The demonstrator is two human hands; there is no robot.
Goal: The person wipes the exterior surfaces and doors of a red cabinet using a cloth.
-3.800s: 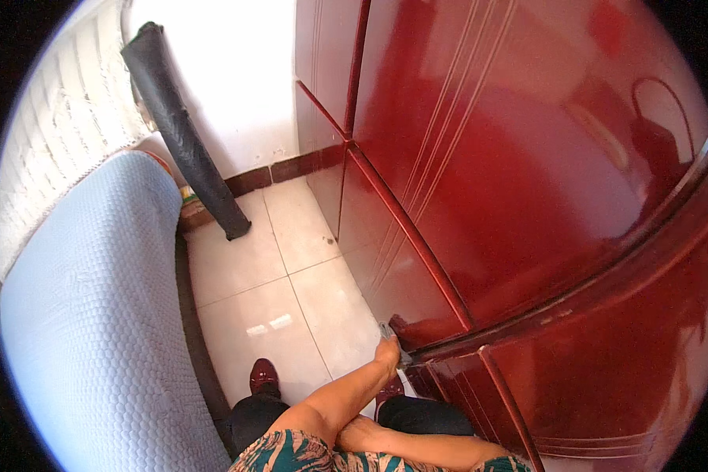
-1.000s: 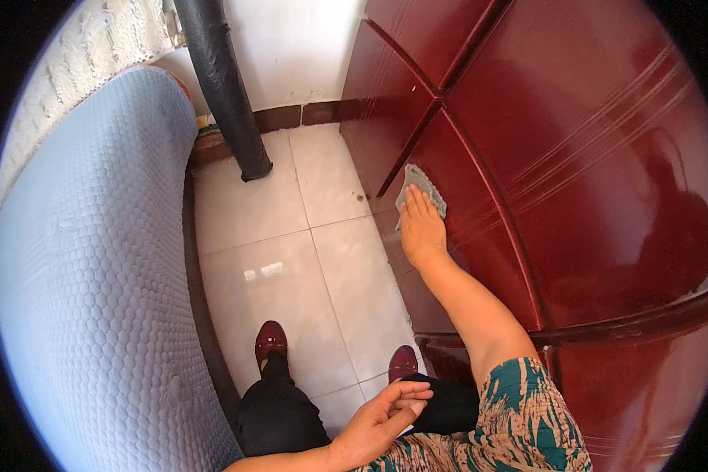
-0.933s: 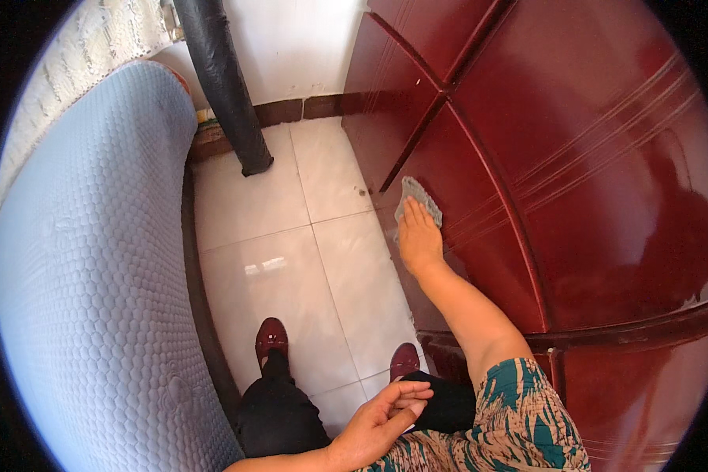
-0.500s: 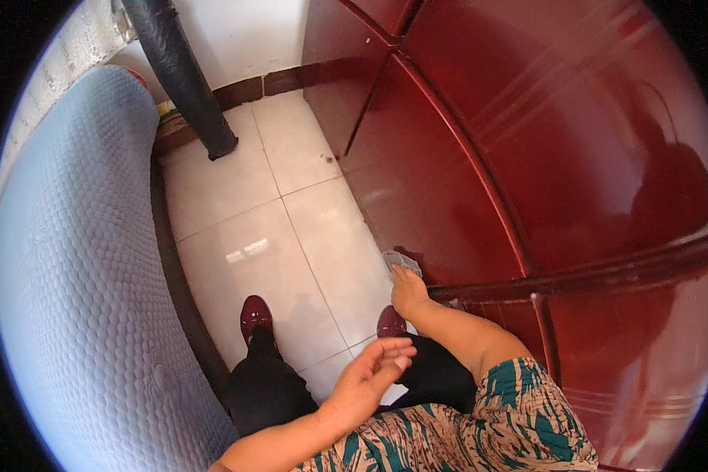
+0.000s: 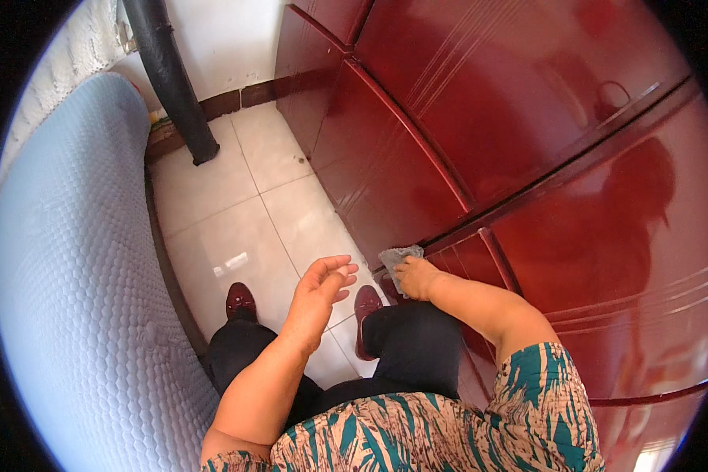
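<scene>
A crumpled grey cloth (image 5: 400, 256) is pressed by my right hand (image 5: 417, 278) against the lower part of a glossy dark red cabinet (image 5: 393, 157), close to the floor. The fingers of that hand bend over the cloth, and part of it sticks out past them. My left hand (image 5: 322, 287) hangs in the air above the tiles, between my legs and the cabinet. It holds nothing, its fingers apart and slightly curled.
A bed with a pale blue quilted cover (image 5: 86, 259) runs along the left. Beyond it, a black wrapped pipe (image 5: 173, 86) comes down to the white tiled floor (image 5: 212, 212). My dark red shoes (image 5: 241, 299) stand on the tiles.
My left hand has risen and moved forward and left. My right hand has shifted slightly right with the cloth along the cabinet's base. The view has turned and moved right over the cabinet.
</scene>
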